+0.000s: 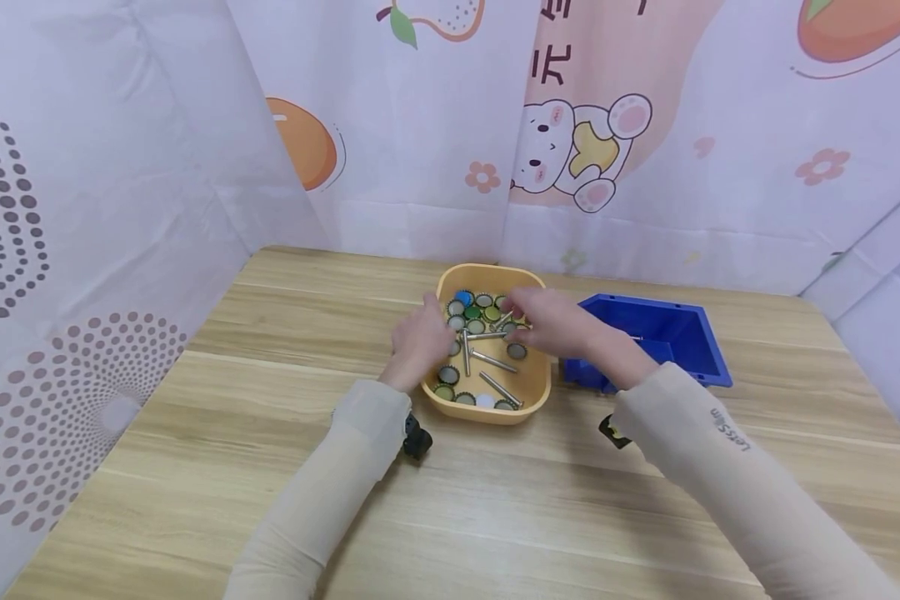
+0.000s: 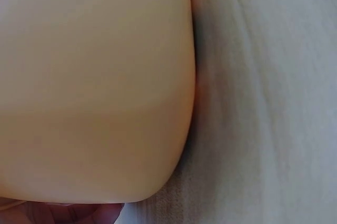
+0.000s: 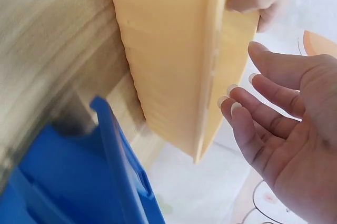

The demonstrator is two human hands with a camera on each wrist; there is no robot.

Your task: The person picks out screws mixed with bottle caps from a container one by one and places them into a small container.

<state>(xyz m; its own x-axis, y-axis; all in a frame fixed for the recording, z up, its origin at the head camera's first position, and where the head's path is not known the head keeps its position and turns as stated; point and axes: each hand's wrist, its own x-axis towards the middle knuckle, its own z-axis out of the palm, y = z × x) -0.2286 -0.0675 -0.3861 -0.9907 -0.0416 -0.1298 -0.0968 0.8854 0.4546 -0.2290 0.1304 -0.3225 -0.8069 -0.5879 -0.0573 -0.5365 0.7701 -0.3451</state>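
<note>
A yellow plastic bin (image 1: 487, 414) holds several bottle caps (image 1: 448, 375) and long metal screws (image 1: 500, 389) lying loose on its floor. At its left wall my left hand (image 1: 422, 337) grips the rim, with the thumb on the inner side; its fingers (image 2: 79, 214) show under the bin in the left wrist view. My right hand (image 1: 551, 321) hovers over the right side of the bin. In the right wrist view its fingers (image 3: 271, 110) are loosely bent, with nothing between them and the thumb. Some caps and screws are hidden beneath this hand.
A blue plastic bin (image 1: 708, 350) stands close to the right of the yellow one, with a screw (image 1: 636, 338) visible inside; my right forearm passes over its near left corner. A printed curtain (image 1: 420, 225) hangs behind the wooden table (image 1: 495, 500).
</note>
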